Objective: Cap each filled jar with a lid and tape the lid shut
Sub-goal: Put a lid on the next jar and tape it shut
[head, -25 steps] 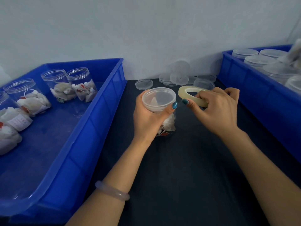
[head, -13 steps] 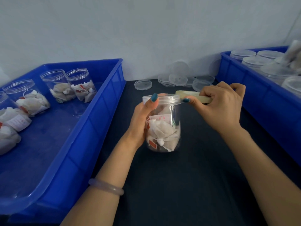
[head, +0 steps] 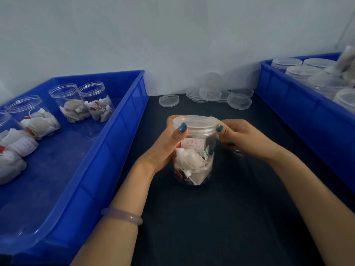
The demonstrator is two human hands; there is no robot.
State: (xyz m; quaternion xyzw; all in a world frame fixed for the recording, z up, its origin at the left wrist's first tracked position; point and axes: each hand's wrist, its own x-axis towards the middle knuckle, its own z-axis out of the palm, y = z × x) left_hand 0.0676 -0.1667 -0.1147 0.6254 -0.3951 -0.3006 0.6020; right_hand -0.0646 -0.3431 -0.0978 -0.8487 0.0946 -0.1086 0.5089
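Observation:
A clear jar filled with white tea bags and a red-printed label stands on the dark table in the middle. A translucent lid sits on top of it. My left hand grips the jar's left side, thumb pressed on the lid's rim. My right hand is curled at the lid's right edge, thumb against the rim. It holds the pale tape roll, of which only a sliver shows behind the lid; the rest is hidden under my fingers.
A blue bin on the left holds several open filled jars. A second blue bin on the right holds capped jars. Loose lids lie at the back by the wall.
The jar went from tilted toward me to standing upright on the table. My right hand brought the tape roll from beside the lid down against the lid's right edge.

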